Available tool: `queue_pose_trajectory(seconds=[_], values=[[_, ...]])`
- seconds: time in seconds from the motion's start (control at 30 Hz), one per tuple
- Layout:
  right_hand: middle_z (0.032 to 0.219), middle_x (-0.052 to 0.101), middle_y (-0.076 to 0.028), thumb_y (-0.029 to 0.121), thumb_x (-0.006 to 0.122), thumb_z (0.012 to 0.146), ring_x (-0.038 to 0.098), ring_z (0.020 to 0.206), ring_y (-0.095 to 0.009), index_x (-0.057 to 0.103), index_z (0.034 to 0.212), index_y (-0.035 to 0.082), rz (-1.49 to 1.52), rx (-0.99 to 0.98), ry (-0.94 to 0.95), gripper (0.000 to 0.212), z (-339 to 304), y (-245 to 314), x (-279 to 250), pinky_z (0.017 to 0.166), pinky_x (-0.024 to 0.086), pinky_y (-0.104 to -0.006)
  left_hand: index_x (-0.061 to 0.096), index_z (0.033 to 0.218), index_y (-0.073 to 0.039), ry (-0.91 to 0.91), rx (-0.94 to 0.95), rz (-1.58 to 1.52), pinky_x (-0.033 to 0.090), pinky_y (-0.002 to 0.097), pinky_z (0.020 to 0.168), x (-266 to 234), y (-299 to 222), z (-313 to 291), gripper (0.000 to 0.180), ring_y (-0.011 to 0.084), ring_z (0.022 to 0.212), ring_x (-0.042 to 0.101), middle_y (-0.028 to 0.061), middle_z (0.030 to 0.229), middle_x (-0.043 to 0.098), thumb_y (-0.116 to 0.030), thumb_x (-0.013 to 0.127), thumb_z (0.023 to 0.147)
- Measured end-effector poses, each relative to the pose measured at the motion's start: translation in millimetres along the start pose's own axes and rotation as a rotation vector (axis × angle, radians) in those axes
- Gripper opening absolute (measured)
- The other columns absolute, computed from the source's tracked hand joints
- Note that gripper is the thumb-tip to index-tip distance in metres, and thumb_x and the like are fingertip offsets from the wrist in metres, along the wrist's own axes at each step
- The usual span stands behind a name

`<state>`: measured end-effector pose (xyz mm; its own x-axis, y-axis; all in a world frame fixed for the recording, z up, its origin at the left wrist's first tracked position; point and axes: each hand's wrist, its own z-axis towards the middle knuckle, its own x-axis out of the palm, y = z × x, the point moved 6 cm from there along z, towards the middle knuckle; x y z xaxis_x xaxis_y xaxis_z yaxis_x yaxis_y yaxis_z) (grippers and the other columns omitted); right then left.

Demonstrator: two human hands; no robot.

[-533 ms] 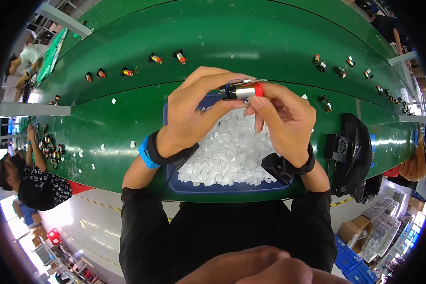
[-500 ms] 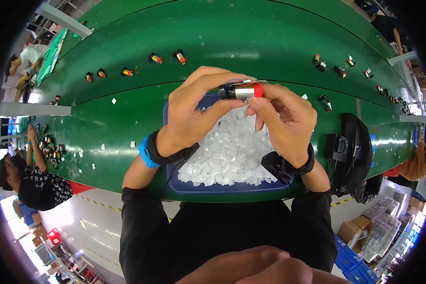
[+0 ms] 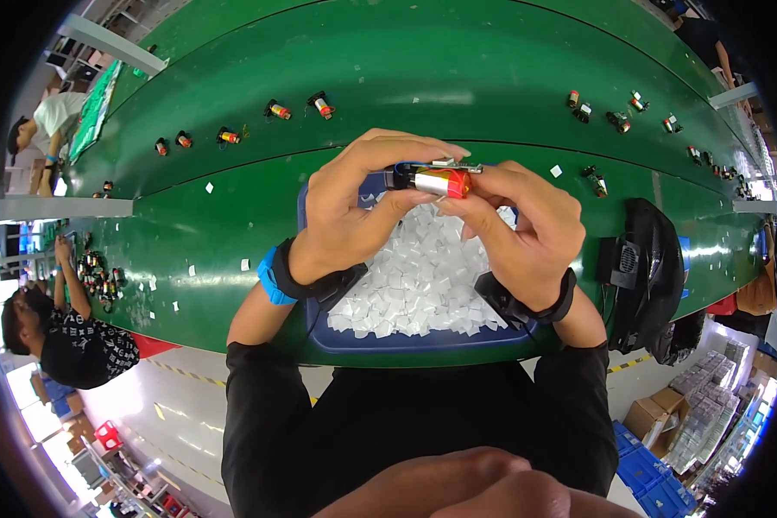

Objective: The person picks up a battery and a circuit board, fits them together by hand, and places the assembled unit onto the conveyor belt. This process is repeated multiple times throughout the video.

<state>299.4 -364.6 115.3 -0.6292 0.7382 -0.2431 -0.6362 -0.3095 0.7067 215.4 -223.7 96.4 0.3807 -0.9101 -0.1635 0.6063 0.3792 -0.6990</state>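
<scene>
Grasping silver-red cylinder between fingers of left hand and right hand | Location: above blue tray of white pieces | Technique: even, light pressure at both ends, body level

A head-worn fisheye looks down from close above the fingers and green workbench.

Green table: 1 blue tray, scattered wired cylinders, white scraps.

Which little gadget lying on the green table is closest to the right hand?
The gadget beyond the right hand, just right of a white square; the others lying there are farther away.
</scene>
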Motion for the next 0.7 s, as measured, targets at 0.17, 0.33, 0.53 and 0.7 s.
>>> queue_pose_trajectory(seconds=[0.17, 0.33, 0.53, 0.7], values=[[0.081, 0.068, -0.012, -0.002, 0.081, 0.077, 0.064, 0.062, -0.013, 0.068, 0.100, -0.005, -0.037, 0.084, 0.048, 0.027, 9.7, -5.3, -4.8, 0.051, 0.048, -0.0231, 0.063, 0.112, 0.001, 0.006, -0.047, 0.167, 0.056, 0.0324, 0.080, -5.2, -5.4, 1.0, 0.026, 0.0215, 0.093, 0.069, 0.0155, 0.111, 0.069, -0.003, 0.071, 0.088], [0.091, 0.066, -0.010, -0.001, 0.082, 0.074, 0.066, 0.071, -0.019, 0.069, 0.106, 0.001, -0.453, -0.304, 0.200, 0.035, 17.4, 9.1, 3.9, 0.057, 0.050, -0.0251, 0.063, 0.112, 0.000, -0.013, -0.488, -0.180, 0.055, 0.0288, 0.068, -5.4, 6.6, -5.3, 0.022, 0.0150, 0.086, 0.067, 0.0096, 0.097, 0.067, -0.008, 0.069, 0.092], [0.089, 0.067, -0.011, 0.000, 0.082, 0.074, 0.064, 0.068, -0.021, 0.070, 0.110, 0.003, -0.407, -0.233, 0.181, 0.038, 13.3, 8.1, -1.0, 0.058, 0.051, -0.0299, 0.063, 0.110, 0.002, 0.112, -0.495, -0.175, 0.053, 0.0248, 0.066, -2.6, 7.0, -4.0, 0.028, 0.0104, 0.083, 0.061, 0.0089, 0.094, 0.063, -0.019, 0.070, 0.094], [0.089, 0.068, -0.014, 0.000, 0.082, 0.075, 0.066, 0.072, -0.024, 0.069, 0.110, 0.001, -0.500, -0.212, 0.214, 0.037, 11.6, 6.1, 2.0, 0.061, 0.053, -0.0312, 0.065, 0.108, 0.002, 0.100, -0.488, -0.222, 0.049, 0.0226, 0.059, -7.6, 2.2, -10.7, 0.030, 0.0073, 0.077, 0.055, 0.0057, 0.085, 0.061, -0.023, 0.071, 0.094]])
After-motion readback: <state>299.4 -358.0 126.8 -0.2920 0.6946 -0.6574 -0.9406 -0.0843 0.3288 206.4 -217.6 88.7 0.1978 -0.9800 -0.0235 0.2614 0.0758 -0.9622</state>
